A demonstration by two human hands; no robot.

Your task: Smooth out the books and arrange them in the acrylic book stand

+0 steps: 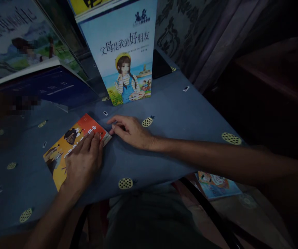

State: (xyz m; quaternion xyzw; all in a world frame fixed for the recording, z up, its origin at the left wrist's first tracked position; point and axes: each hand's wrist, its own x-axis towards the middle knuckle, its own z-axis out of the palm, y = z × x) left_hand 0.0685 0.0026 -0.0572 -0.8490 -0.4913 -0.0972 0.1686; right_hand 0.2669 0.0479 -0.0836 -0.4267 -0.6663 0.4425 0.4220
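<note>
An orange and yellow picture-cover book (86,120) lies closed on the blue tablecloth. My left hand (85,154) rests flat on its cover, fingers stretched toward the upper right and hiding part of the title. Just right of the book's corner is my right hand (132,131), its side near the cloth. The index finger reaches out and the other fingers bend loosely, with nothing seen between them. Whether those fingertips touch the book's page edge, I cannot tell.
A light-blue book (128,41) with a painted child stands upright behind my hands. Other books, one with a dark blue cover (52,88), stand at the left. A dark flat object (161,64) lies behind. Below the table's edge, another book (217,185) lies beside a chair's dark bar (211,214).
</note>
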